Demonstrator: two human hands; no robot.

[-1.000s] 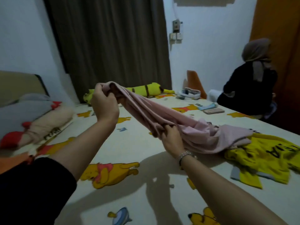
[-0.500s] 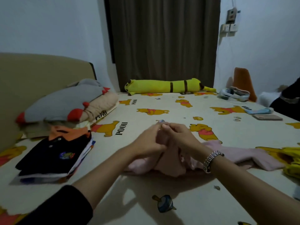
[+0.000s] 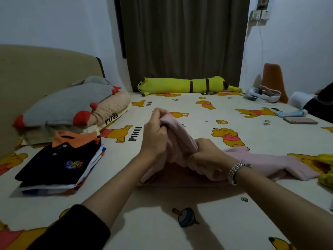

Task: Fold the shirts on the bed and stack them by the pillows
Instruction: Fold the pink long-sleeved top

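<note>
A pink shirt (image 3: 259,164) lies bunched on the bed in front of me, one sleeve trailing to the right. My left hand (image 3: 156,135) grips a raised fold of it near the top. My right hand (image 3: 207,154), with a metal watch on the wrist, holds the same fold lower down, close beside the left. A stack of folded shirts (image 3: 59,164), topped by a black polo with an orange collar, sits at the left below the pillows (image 3: 72,105). A yellow shirt (image 3: 327,170) shows at the right edge.
The bed (image 3: 180,204) has a cream cartoon-bear sheet. A long yellow plush (image 3: 180,85) lies at the far edge by the dark curtain. A phone (image 3: 300,120) and small items sit at the far right, where a person in black (image 3: 319,105) is partly visible.
My view swung left toward the pillows and stack. The pink shirt came down from the air onto the bed, and my hands moved together on one fold, now lifted a little.
</note>
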